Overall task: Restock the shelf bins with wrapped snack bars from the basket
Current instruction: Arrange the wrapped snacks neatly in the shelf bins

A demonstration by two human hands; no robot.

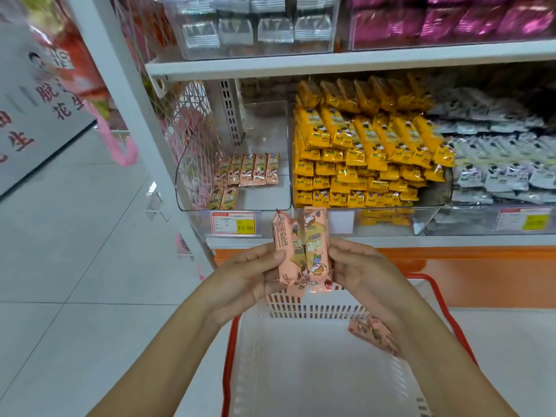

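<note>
White tiled floor; shelf at 12 o'clock. Its clear bin, 11 o'clock, holds few pink bars; basket, 6 o'clock, one bar. At centre, left grip and right grip clasp upright bars.

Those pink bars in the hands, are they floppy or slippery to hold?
Probably stiff: the pink bars stand upright between the left hand and right hand without drooping. Likely light, since a loose pinch holds them. Glossy wrappers may slip a little.
</note>
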